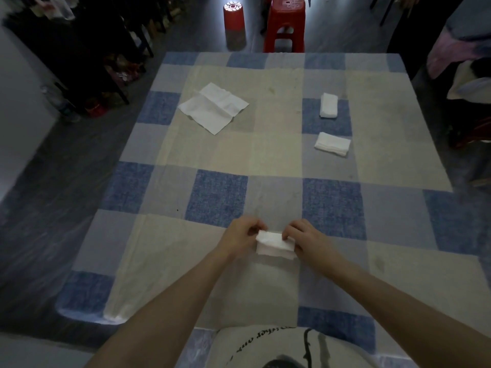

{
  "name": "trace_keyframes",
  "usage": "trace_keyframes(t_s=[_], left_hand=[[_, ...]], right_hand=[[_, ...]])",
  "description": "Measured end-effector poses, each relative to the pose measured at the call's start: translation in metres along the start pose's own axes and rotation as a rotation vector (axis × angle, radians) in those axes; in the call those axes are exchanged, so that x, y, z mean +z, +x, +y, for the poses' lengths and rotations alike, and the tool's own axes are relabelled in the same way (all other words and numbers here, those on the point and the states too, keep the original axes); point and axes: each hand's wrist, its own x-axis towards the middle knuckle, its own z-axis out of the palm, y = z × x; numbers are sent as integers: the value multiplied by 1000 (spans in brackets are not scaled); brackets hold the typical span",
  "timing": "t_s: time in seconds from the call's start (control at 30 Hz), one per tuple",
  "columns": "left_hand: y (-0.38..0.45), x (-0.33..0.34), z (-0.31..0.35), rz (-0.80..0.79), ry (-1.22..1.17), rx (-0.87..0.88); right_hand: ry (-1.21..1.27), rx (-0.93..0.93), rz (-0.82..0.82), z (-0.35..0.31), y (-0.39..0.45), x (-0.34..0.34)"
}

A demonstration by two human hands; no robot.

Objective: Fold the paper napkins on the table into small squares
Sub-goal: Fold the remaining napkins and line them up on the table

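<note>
We hold a partly folded white napkin (pixel 275 244) between both hands, low over the near middle of the table (pixel 170 251). Our left hand (pixel 240 239) pinches its left end, fingers curled over the top edge, and our right hand (pixel 305 239) pinches the right end in the same way. The paper is thin and soft, with several layers, and its lower edge hangs a little uneven below our fingertips.

Around our fingers the checked tablecloth (pixel 329 205) lies bare on every side, so there is free room to left, right and beyond. The cloth is a woven fabric in blue, grey and cream squares, a little wrinkled.

Far beyond our left fingers an open napkin (pixel 214 108) lies flat, a rough square turned like a diamond, with fold creases across it. Beyond our right fingers lie two folded napkins, the nearer one (pixel 332 143) a small thick rectangle, the farther one (pixel 329 105) standing lengthwise away from us; they are apart from each other.

Past the far table edge stand a red plastic stool (pixel 285 25) and a red cylinder (pixel 234 25) on the dark floor.
</note>
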Motion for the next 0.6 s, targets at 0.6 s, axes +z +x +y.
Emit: trace_keyframes(t_s=[0.6], left_hand=[[-20,15,-7,-131,604,656]], right_hand=[[-99,-103,-65,8,-6,6]])
